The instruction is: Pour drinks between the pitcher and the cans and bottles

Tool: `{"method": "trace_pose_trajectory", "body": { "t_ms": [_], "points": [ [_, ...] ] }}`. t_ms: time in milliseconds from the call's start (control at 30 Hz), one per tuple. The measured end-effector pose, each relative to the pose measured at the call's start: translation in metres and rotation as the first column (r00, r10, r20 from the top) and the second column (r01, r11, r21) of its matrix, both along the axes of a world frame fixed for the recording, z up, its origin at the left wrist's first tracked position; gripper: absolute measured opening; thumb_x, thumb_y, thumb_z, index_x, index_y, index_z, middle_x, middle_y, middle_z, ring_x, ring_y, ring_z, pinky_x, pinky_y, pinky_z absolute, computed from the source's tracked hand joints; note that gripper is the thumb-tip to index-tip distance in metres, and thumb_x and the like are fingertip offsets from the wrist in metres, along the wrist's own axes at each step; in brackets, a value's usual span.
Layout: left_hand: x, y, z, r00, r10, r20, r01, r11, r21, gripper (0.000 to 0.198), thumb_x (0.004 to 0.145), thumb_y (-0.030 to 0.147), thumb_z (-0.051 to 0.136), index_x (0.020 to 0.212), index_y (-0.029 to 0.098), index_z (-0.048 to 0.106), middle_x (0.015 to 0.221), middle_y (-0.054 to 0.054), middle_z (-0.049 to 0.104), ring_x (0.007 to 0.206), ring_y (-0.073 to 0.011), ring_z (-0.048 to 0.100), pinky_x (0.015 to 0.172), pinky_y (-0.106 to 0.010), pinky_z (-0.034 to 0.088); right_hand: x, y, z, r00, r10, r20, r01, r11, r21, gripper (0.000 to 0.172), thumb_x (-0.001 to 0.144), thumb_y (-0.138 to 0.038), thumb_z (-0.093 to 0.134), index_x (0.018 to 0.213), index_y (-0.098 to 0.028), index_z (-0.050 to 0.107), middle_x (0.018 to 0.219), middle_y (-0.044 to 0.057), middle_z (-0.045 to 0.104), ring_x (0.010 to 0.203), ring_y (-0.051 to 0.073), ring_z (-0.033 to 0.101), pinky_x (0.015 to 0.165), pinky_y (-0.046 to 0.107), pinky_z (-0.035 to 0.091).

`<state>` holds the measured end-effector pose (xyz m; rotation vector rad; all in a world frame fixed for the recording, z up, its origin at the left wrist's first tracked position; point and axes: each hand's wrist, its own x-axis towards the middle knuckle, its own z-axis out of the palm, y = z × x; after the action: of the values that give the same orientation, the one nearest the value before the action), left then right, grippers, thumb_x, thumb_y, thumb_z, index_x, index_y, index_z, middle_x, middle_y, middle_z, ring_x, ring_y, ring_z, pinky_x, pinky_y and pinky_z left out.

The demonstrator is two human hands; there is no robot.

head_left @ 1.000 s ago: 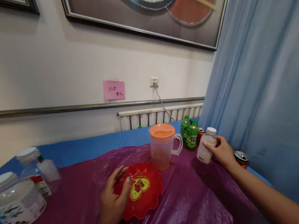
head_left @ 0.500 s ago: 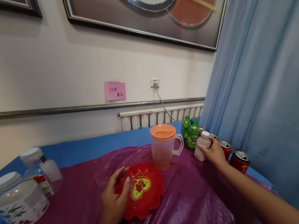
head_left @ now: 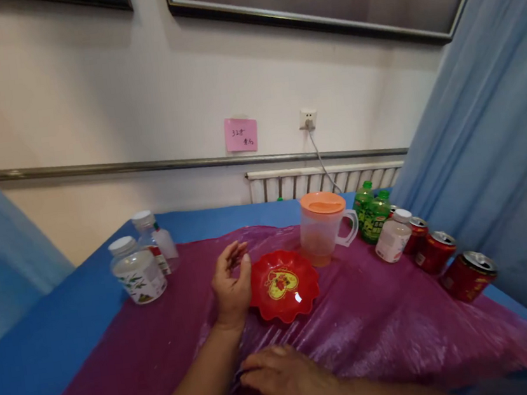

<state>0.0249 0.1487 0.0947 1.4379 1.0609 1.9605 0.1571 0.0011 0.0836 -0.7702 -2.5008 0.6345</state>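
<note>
A red scalloped plate (head_left: 290, 303) with a yellow pattern in its middle lies on the purple plastic sheet (head_left: 385, 330). At the plate's left edge is my left hand (head_left: 232, 284), fingers loosely bent, thumb apart, nothing held; whether it touches the rim I cannot tell. Nearer to me, in front of the plate, my right hand (head_left: 289, 374) is over the sheet, palm down with its fingers spread and nothing in them. A clear pitcher (head_left: 319, 235) with an orange lid stands just behind the plate. To the right of it, a small white-capped bottle (head_left: 393, 239) stands upright.
Two green bottles (head_left: 375, 217) and several red cans (head_left: 468, 276) line the right side, near a blue curtain (head_left: 483, 106). On the left stand a white-lidded jar (head_left: 138, 274) and clear bottles (head_left: 157, 239). A blue cover (head_left: 76, 316) shows around the sheet.
My right hand has let go of the white-capped bottle, which stands by the cans, and has come back in front of the plate. My left hand stays beside the plate. The view has shifted.
</note>
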Motion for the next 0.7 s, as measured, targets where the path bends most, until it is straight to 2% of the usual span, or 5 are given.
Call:
{"method": "trace_pose_trajectory", "body": {
  "t_ms": [100, 200, 367, 533, 700],
  "points": [
    [-0.007, 0.003, 0.006, 0.999, 0.04, 0.038, -0.04, 0.999, 0.001, 0.042, 0.082, 0.037, 0.071, 0.118, 0.017, 0.063, 0.111, -0.013, 0.075, 0.103, -0.0217, 0.071, 0.094, -0.039, 0.056, -0.03, 0.005, -0.008, 0.992, 0.045, 0.117, -0.041, 0.998, -0.042, 0.057, 0.093, -0.053, 0.06, 0.134, -0.014, 0.059, 0.143, 0.014, 0.057, 0.125, 0.029, 0.055, 0.108, 0.041, 0.047],
    [-0.013, 0.004, 0.012, 0.995, 0.07, 0.068, -0.07, 0.998, -0.007, 0.04, 0.08, 0.035, 0.072, 0.115, 0.016, 0.063, 0.109, -0.013, 0.075, 0.101, -0.0213, 0.072, 0.091, -0.037, 0.056, -0.041, 0.004, -0.023, 0.985, 0.053, 0.167, -0.049, 0.998, -0.031, 0.068, 0.085, -0.062, 0.067, 0.132, -0.013, 0.06, 0.139, 0.015, 0.059, 0.122, 0.032, 0.057, 0.106, 0.043, 0.048],
    [-0.013, 0.003, 0.026, 0.988, 0.077, 0.131, -0.072, 0.996, -0.044, 0.037, 0.078, 0.032, 0.072, 0.111, 0.016, 0.065, 0.106, -0.013, 0.076, 0.099, -0.0206, 0.073, 0.092, -0.037, 0.057, -0.049, -0.003, -0.044, 0.964, -0.029, 0.263, 0.016, 0.999, 0.051, 0.065, 0.083, -0.053, 0.073, 0.132, -0.013, 0.061, 0.145, 0.016, 0.056, 0.125, 0.036, 0.054, 0.105, 0.048, 0.049],
    [-0.019, 0.006, 0.044, 0.98, 0.065, 0.186, -0.045, 0.993, -0.111, 0.039, 0.076, 0.031, 0.072, 0.111, 0.016, 0.065, 0.112, -0.014, 0.076, 0.104, -0.0214, 0.073, 0.091, -0.036, 0.056, -0.049, -0.002, -0.041, 0.96, -0.001, 0.28, -0.007, 1.0, 0.028, 0.072, 0.076, -0.054, 0.079, 0.132, -0.013, 0.061, 0.145, 0.017, 0.055, 0.123, 0.036, 0.056, 0.101, 0.049, 0.052],
    [-0.039, 0.009, 0.055, 0.978, 0.087, 0.19, -0.05, 0.98, -0.192, 0.042, 0.073, 0.034, 0.073, 0.111, 0.015, 0.066, 0.115, -0.015, 0.074, 0.095, -0.0207, 0.074, 0.076, -0.031, 0.057, -0.047, 0.0, -0.038, 0.958, 0.01, 0.288, -0.024, 0.999, 0.046, 0.072, 0.077, -0.052, 0.079, 0.134, -0.012, 0.06, 0.145, 0.017, 0.055, 0.124, 0.036, 0.056, 0.102, 0.05, 0.052]
  ]
}}
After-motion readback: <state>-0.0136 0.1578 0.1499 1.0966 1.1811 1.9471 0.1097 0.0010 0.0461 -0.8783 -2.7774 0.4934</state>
